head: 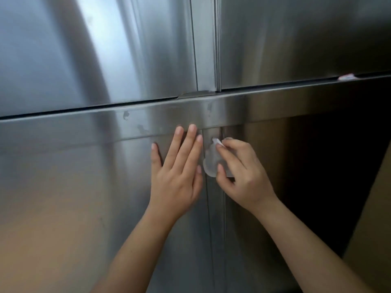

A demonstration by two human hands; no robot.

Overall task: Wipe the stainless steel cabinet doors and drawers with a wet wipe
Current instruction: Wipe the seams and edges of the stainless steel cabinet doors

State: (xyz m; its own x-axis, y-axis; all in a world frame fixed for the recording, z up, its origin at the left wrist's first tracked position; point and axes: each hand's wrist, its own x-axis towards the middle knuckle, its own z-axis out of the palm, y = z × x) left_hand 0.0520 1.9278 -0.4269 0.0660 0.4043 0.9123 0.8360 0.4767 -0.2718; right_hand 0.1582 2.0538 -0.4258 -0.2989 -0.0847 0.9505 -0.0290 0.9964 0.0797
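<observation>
Head cam: prob. early-to-mid job. R hand [241, 174] pinches the wet wipe [211, 163] w/ curled fingers at the seam between lower-left door [74, 187] and lower-right door [296, 155], just under the cross rail [84, 123]. L hand [177, 174] lies flat on the former, fingers straight. Smudges [125, 115] on the rail left of the hands look unwiped; can't judge the upper doors [105, 49]. A white scrap [346, 77] sits in the gap above the rail at right, and nothing blocks the wipe.
</observation>
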